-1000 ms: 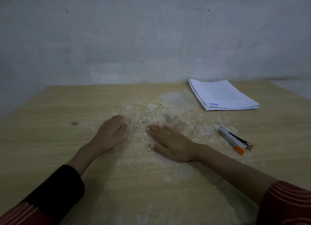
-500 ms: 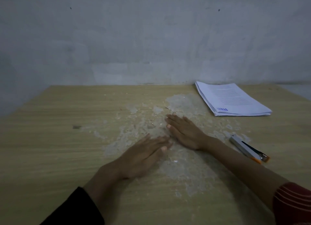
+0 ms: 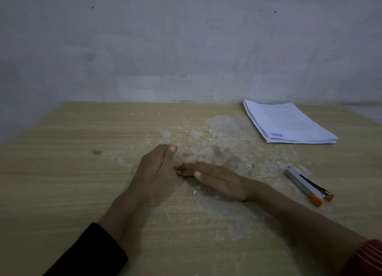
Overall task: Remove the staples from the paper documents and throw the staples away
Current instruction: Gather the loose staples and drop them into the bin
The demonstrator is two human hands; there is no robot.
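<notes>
The left grip point(image 3: 157, 172), a bare hand, stands on its little-finger edge on the counter point(image 3: 62, 172). Its fingers are straight and pressed together, the thumb lies along the top, and it holds nothing. The right grip point(image 3: 219, 180), also a bare hand, lies low on the counter just beside it. Its fingers are also straight and hold nothing. Its fingertips point(image 3: 179, 170) point to the left and touch the palm side of the left grip, so the two hands form a corner. They are over a worn, whitish patch point(image 3: 225, 124) of the wooden surface. A few small pale bits point(image 3: 194, 192) lie close to the right grip; they are too small to tell if they are staples.

The paper documents point(image 3: 289, 122) lie in one flat stack at the far right of the counter, near the grey wall point(image 3: 186, 48) and well apart from both grips. The top sheet has printed lines and a blue word at its near corner. I cannot tell if a staple is in the stack. Between the stack and the right forearm lies a grey tool point(image 3: 303, 182) with orange ends, its two arms a little parted, apart from both grips. The left arm has a black sleeve point(image 3: 88, 253), and the right arm has a red sleeve point(image 3: 365, 259) with thin stripes.
</notes>
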